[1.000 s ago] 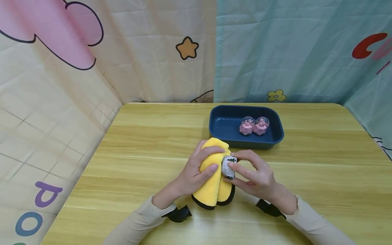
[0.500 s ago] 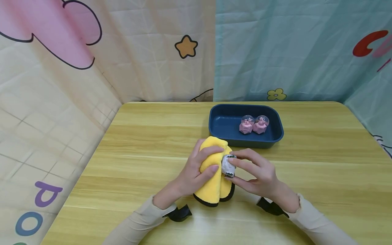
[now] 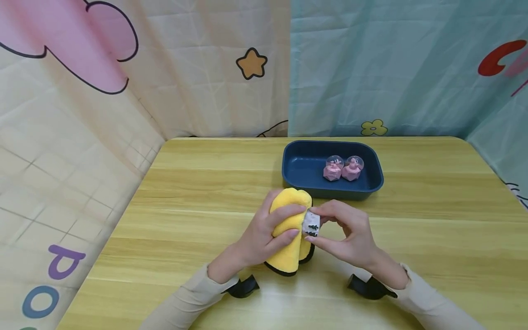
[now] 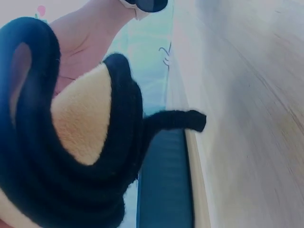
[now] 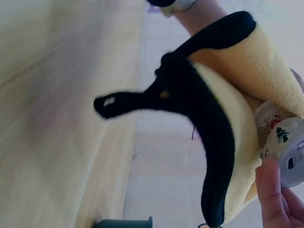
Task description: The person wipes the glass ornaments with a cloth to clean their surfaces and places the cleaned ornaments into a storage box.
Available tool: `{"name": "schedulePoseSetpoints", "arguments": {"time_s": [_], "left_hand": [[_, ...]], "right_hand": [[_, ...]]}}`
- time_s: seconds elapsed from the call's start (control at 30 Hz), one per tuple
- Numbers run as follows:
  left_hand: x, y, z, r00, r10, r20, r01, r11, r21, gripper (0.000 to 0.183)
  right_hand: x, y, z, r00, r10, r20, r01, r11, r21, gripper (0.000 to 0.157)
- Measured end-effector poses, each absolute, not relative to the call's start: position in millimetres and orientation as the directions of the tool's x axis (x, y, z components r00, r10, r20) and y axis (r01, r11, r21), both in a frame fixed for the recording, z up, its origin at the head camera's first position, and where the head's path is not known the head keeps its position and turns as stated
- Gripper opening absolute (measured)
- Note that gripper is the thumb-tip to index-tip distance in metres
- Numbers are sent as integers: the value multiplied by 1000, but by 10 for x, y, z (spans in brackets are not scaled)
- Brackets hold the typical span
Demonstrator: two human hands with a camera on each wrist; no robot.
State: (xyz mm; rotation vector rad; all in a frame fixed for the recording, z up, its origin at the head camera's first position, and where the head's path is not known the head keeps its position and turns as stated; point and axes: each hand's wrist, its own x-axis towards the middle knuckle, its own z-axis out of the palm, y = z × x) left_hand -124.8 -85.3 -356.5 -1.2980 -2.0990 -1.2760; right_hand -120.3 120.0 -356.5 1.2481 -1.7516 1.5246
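Observation:
In the head view my left hand (image 3: pixel 266 231) grips a folded yellow cloth (image 3: pixel 288 220) with black edging, wrapped about one side of a small white ornament (image 3: pixel 311 223) with green trees on it. My right hand (image 3: pixel 348 231) pinches the ornament's exposed end between thumb and fingers. The right wrist view shows the ornament's white side (image 5: pixel 274 138) with green and red details, and its round grey underside (image 5: pixel 293 161). Whatever part sits inside the cloth is hidden. Black-edged folds of the cloth (image 4: pixel 85 126) fill much of the left wrist view.
Just beyond the hands stands a dark blue tray (image 3: pixel 303 190). Two pink ornaments with clear domes (image 3: pixel 332 169) sit side by side in its right half. The wooden table (image 3: pixel 198 183) meets printed curtains at the back and left.
The white ornament has turned in the cloth: its trees moved from the upper end to the lower end. My right fingers have shifted around it, and the cloth has moved slightly right.

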Motion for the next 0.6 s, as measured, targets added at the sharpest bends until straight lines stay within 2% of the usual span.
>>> {"name": "schedulePoseSetpoints", "arguments": {"time_s": [0.1, 0.3, 0.43, 0.6], "left_hand": [[-1248, -851, -3564, -495, 519, 697, 862, 190, 470, 35], [-1261, -853, -3558, -482, 522, 703, 874, 230, 428, 35], [-1269, -861, -3566, -499, 524, 690, 864, 242, 441, 36], [-1270, -866, -3577, -541, 520, 661, 834, 229, 502, 35]], "right_hand": [[-1158, 1207, -3561, -560, -323, 763, -788, -80, -611, 40], [-1096, 1217, -3537, -722, -328, 609, -644, -1, -765, 45], [-1090, 1204, -3566, -759, -326, 564, -603, 22, -798, 41], [-1096, 1198, -3590, -766, -325, 555, -597, 39, -801, 39]]}}
